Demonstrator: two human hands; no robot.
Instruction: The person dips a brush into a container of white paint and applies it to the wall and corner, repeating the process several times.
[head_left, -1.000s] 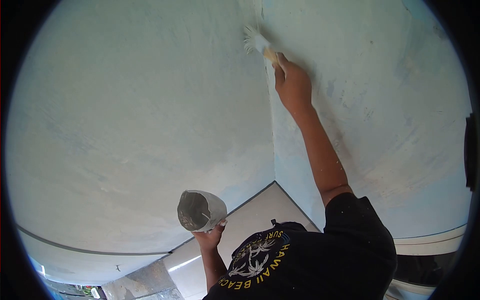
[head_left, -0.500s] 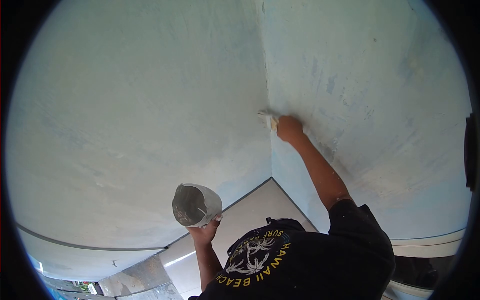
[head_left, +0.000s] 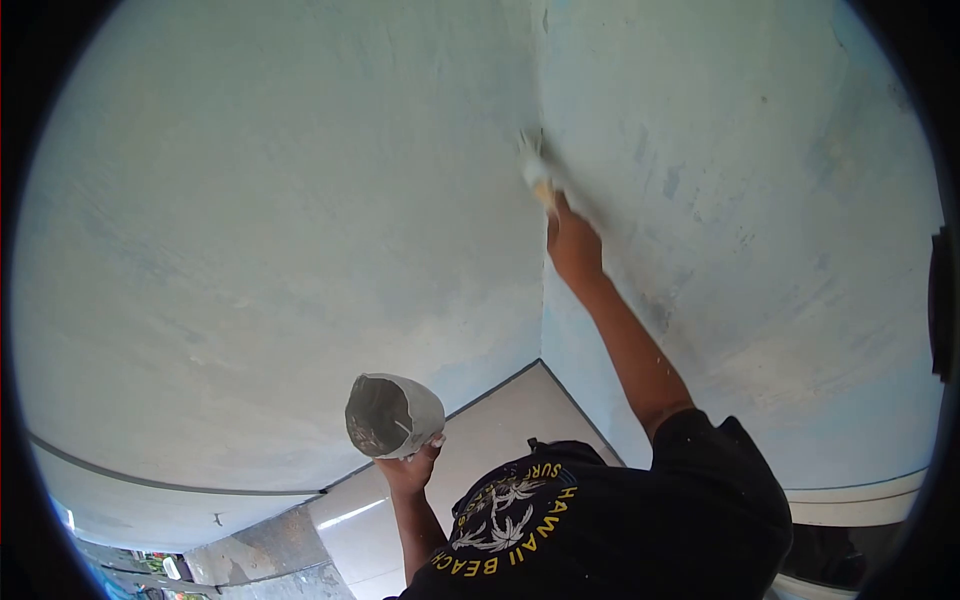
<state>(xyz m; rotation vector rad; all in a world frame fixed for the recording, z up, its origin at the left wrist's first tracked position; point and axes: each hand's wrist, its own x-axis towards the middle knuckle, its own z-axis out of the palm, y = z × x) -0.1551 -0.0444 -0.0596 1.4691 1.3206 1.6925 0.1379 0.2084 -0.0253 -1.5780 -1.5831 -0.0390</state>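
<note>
Brush (head_left: 536, 172) at wall corner (head_left: 542, 300), bristles within reach of it, right hand (head_left: 576, 245) fingers closed on handle; left hand (head_left: 408, 472) fingers curled under container (head_left: 425, 408), below-left of corner

Wall corner: the brush (head_left: 540, 180) and right hand (head_left: 575, 245) block its middle stretch; above the bristles a hand could pass along the corner.
Left wall (head_left: 280, 200): broad room across its face, left of the brush and above the container (head_left: 425, 412).
Right wall (head_left: 780, 250): the right forearm (head_left: 635, 355) cuts diagonally in front of its lower left; a hand could pass to the right of it.
Between hands: a gap runs from the container's right side to the right forearm.
Floor corner: reachable through that gap; the dark shirt (head_left: 650, 520) blocks the way from below, the left hand (head_left: 408, 468) from the left.
</note>
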